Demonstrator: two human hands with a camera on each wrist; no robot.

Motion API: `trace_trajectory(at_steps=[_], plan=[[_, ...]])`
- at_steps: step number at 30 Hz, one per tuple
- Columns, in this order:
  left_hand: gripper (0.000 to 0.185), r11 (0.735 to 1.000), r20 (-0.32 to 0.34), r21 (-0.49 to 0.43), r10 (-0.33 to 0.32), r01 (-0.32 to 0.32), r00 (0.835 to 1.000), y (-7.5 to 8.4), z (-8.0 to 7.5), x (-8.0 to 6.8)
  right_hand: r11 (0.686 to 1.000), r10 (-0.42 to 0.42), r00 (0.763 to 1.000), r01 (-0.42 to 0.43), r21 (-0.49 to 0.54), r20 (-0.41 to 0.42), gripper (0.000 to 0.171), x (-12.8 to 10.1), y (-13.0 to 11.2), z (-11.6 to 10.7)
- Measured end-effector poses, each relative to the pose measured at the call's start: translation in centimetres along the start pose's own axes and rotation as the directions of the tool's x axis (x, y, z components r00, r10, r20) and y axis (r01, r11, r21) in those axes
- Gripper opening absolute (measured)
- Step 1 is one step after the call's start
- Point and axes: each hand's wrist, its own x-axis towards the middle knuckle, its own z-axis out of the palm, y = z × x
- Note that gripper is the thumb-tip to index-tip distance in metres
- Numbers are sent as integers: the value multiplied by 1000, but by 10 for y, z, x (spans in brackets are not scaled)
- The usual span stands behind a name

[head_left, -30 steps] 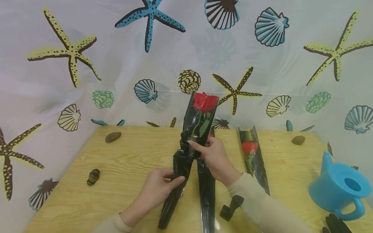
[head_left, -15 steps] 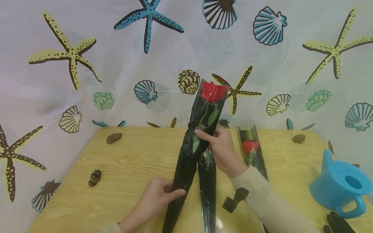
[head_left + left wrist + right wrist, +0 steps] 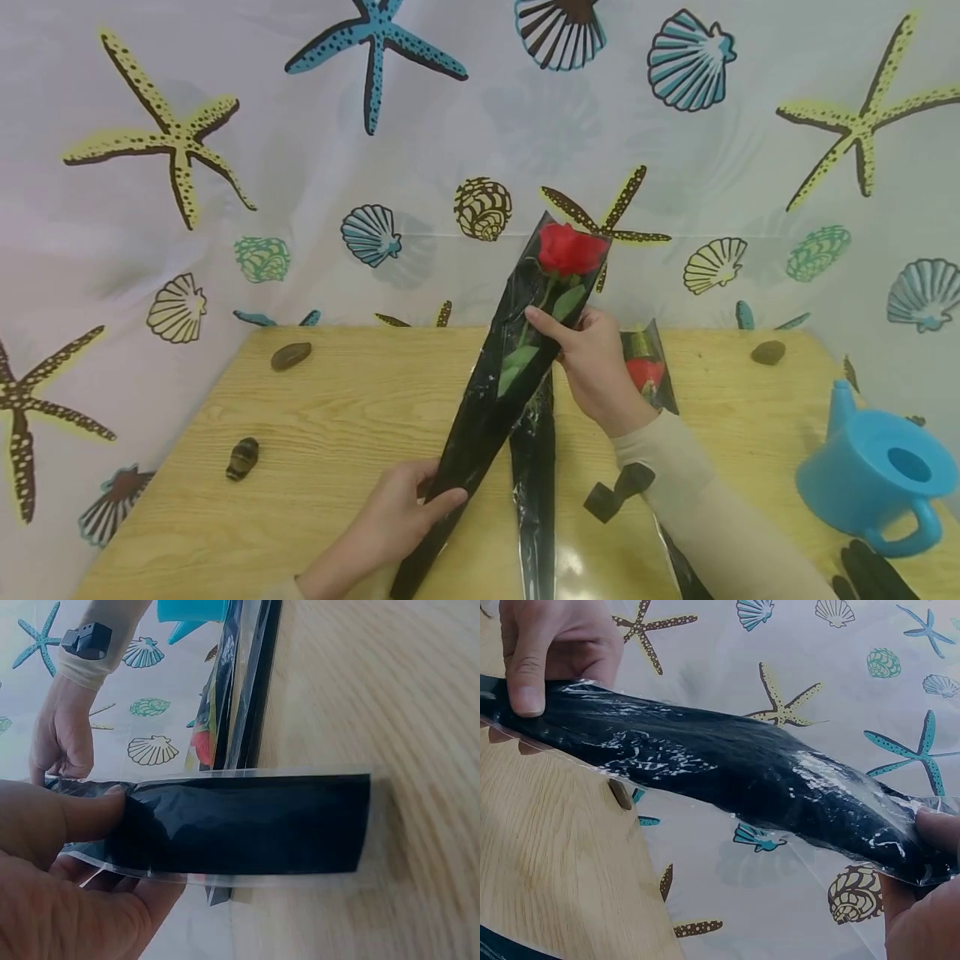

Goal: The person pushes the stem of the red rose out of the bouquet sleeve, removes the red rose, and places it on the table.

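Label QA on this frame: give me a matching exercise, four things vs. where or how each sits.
Things:
1. wrapped rose
2. watering can
3. second wrapped rose
4. brown stone

States:
A. lying flat on the table, partly behind the right hand
B. blue, at the table's right edge
C. held tilted off the table, the left hand low on the sleeve
D. far left part of the table, near the curtain

Pairs: 1-C, 2-B, 3-A, 4-D

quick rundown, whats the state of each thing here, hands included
held rose sleeve: lifted, tilted, stretched between both hands
left hand: grips sleeve's narrow end
right hand: pinches sleeve below the bloom
second sleeve: flat on table
third rose sleeve: lying on table
watering can: upright
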Motion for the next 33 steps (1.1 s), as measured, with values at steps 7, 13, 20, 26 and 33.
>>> trace_trajectory(at_steps=[7,13,20,26,33], plan=[[18,1000,-59,1,-18,18,998,4,3,0,1000,-10,1000,10,-21,-4,39,-2,0,-2],[19,1000,-96,-17,-27,26,995,6,3,0,999,-27,999,28,-41,23,39,-2,2,1],[18,999,-114,-30,-39,36,993,5,4,1,997,-15,999,19,-74,49,40,-7,12,2],[18,998,-106,-53,-51,45,993,6,3,1,998,2,999,2,-70,46,43,-10,23,2],[16,998,-105,-31,-53,50,993,8,-1,2,984,98,995,-102,-146,-34,29,-16,39,3]])
